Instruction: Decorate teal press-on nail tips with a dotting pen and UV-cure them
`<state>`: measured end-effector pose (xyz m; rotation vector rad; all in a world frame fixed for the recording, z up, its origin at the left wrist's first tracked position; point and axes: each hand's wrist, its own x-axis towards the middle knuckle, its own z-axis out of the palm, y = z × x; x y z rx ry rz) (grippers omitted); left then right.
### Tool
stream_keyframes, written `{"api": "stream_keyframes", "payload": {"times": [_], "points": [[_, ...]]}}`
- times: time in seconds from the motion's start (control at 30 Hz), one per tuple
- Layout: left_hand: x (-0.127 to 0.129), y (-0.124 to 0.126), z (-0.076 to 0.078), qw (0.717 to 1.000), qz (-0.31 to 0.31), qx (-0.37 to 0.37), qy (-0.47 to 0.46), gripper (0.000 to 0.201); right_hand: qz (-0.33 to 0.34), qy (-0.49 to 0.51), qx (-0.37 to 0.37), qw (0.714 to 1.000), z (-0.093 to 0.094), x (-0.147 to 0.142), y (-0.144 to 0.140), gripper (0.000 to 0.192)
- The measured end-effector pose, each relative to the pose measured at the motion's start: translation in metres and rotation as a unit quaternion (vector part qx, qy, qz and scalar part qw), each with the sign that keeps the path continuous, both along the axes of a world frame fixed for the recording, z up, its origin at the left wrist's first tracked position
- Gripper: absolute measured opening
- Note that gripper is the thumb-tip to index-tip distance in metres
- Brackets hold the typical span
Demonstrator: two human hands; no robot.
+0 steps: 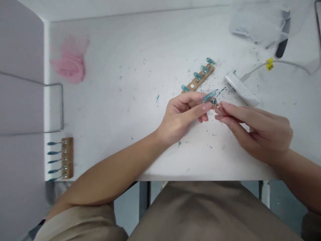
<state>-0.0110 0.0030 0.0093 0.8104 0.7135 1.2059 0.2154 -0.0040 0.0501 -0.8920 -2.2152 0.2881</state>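
My left hand is closed, with thumb and fingers pinching a teal, marbled false nail just above the table. A small, shiny round metal part shows below the nail at the thumb tip. From the right, my right hand pinches a thin silver-coloured piece that reaches toward that metal part; most of it is hidden by the fingers, and I cannot tell whether the two are joined. Behind my left hand lies a wooden strip bearing several similar teal false nails on metal stands.
A white lamp-like device with a cable lies beyond my right hand. Farther back are plastic bags and a dark-handled tool. Pink cloth sits far left; a second wooden strip with dark blue nails is near left.
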Motion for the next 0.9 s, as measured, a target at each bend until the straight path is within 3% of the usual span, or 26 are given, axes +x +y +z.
{"api": "stream_keyframes", "payload": {"times": [0.13,0.27,0.5,0.67,0.9], "points": [[-0.0005,0.0002,0.0007,1.0,-0.003,-0.003,0.008,0.02,-0.003,-0.009,-0.002,1.0,-0.0013,-0.0003,-0.0006,0.057],[0.0005,0.0005,0.001,1.0,-0.006,0.008,-0.008,0.016,-0.047,0.007,-0.051,0.998,-0.0039,0.0004,-0.0008,0.043],[0.001,0.0009,0.0021,1.0,-0.002,-0.014,-0.01,0.022,-0.072,0.019,-0.033,0.997,0.0003,0.0001,0.0,0.047],[0.0015,0.0001,0.0014,1.0,0.015,-0.018,0.016,0.029,-0.077,0.024,-0.029,0.996,0.001,-0.0008,0.0004,0.036],[0.003,-0.0002,-0.0007,1.0,0.017,0.011,0.021,0.018,-0.072,0.072,-0.054,0.993,-0.0059,0.0028,0.0003,0.052]]}}
